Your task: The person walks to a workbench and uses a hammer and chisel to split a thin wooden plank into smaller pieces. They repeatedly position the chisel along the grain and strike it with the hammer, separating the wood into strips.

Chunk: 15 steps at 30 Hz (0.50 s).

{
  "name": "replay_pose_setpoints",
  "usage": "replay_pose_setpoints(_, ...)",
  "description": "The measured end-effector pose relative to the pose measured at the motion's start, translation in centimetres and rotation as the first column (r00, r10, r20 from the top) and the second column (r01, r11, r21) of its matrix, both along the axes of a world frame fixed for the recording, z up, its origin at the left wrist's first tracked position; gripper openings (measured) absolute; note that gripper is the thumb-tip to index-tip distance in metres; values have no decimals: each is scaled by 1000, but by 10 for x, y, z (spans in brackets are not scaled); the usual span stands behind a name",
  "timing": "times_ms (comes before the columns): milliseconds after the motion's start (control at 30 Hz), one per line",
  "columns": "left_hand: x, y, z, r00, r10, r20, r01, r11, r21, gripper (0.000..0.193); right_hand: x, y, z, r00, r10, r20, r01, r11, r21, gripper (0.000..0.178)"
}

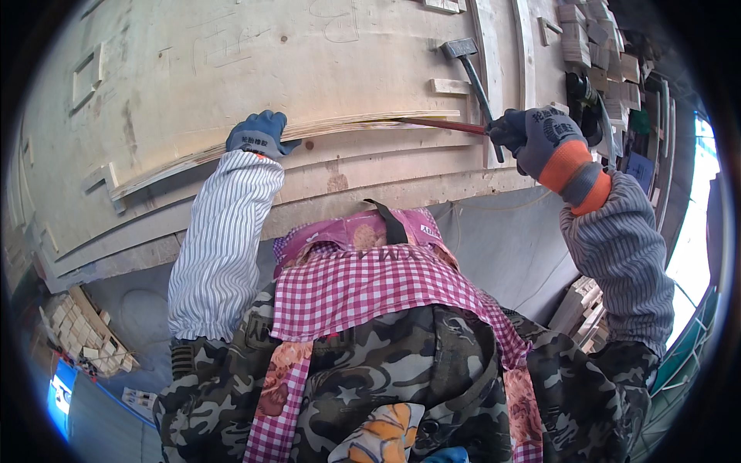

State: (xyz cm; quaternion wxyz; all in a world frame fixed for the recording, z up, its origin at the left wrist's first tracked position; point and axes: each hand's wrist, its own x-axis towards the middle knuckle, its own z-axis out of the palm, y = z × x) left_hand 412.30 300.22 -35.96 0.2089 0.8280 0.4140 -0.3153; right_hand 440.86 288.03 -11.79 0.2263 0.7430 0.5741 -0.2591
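One gloved left hand [261,136] is curling over plywood strips [332,124], hard to count, left of one hammer [474,81]; beside the hammer, the right hand [534,139] is clenching one red bar [444,124], its held end hidden.

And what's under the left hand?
The left hand is on a pale, layered wooden edge, which shows on both sides of it. The stretch directly beneath the hand is covered and cannot be seen.
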Motion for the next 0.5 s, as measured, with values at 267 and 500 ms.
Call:
replay_pose_setpoints(267,0,1,-3,1000,-7,-11,7,1000,-8,61,26,-26,-10,954,-161,-254,186,980,74,27)
replay_pose_setpoints(500,0,1,3,1000,-19,13,19,1000,-6,61,58,-74,-29,557,-600,-574,694,716,-74,16)
